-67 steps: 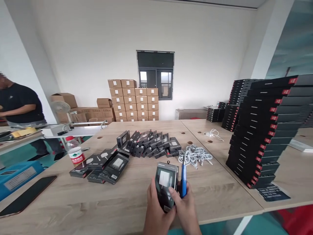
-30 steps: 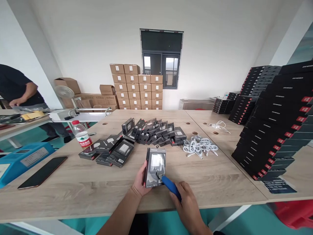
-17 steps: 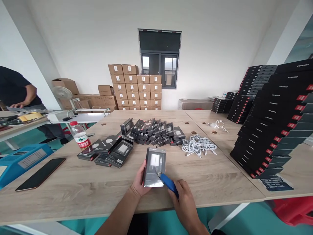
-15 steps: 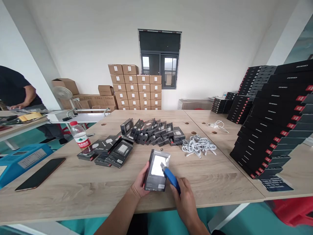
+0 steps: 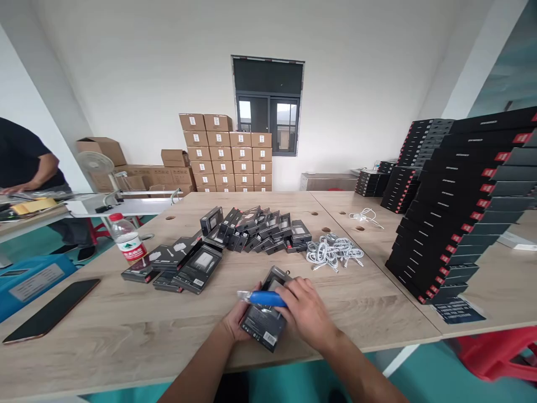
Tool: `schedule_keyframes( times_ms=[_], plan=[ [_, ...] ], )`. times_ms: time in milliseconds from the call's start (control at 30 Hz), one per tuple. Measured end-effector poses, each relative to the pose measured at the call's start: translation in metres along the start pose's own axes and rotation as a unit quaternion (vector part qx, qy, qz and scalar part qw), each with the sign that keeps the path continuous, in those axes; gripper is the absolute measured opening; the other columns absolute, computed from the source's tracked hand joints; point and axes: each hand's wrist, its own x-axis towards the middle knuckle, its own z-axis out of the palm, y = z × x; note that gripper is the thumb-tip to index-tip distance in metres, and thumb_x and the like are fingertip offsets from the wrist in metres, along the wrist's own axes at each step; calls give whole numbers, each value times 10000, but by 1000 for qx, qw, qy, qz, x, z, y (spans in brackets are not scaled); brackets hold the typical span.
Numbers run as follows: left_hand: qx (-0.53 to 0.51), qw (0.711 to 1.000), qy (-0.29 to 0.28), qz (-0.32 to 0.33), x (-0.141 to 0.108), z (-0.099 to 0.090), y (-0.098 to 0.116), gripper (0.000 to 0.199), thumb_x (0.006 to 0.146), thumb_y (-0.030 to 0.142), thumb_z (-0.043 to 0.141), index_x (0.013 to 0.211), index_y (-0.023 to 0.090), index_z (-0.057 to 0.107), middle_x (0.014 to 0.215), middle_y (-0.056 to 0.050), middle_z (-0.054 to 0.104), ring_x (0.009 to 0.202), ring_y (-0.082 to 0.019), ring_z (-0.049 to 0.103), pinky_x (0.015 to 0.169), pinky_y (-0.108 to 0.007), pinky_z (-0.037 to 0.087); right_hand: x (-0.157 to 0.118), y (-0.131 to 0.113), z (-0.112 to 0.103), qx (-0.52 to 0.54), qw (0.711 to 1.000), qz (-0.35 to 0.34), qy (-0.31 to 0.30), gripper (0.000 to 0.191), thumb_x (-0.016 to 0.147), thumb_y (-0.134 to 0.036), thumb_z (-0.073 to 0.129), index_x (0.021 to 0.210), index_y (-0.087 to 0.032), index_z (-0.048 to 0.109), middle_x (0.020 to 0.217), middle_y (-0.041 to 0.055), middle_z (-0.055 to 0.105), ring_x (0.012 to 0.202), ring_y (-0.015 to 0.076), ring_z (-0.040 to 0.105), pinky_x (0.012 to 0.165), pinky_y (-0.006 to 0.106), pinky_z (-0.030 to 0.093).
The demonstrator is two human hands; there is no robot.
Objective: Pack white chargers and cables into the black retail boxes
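Dark windowed box (image 5: pixel 263 322), tilted, blue-handled cutter (image 5: pixel 266 298) crosswise over its front

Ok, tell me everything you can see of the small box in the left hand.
The small box is dark, flat and rectangular, apparently card, with a partly hidden window towards its far end and a white label at its near corner. It is held slantwise, broad face up. The left hand grips its left edge; the right hand holds a blue-handled tool over it, hiding part. Whether it touches the tabletop is unclear.
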Motion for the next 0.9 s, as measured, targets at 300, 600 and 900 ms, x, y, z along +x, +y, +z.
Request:
schedule_keyframes(
  times_ms=[300,600,900],
  plan=[
    [-80,987,35,136,5,-32,-13,458,896,553,605,1079,141,683,909,-89,779,782,-228,737,790,-336,589,-42,-11,17,134,976,153,79,198,907,-192,591,1096,-241,626,953,61,646,878,249,607,768,386,515],
    [75,958,39,274,-27,1,20,587,675,288,859,1221,186,671,1145,-118,742,1121,-343,662,985,-483,534,-46,-24,14,358,853,358,125,268,895,-437,611,1006,-196,653,853,42,696,780,204,640,696,284,488],
    [274,909,211,234,-48,6,27,407,540,379,916,823,125,772,946,-156,778,1018,-378,699,951,-455,559,-25,-63,17,399,857,326,21,162,885,-377,587,884,-216,601,751,-4,624,686,173,554,618,267,387]
  ],
)
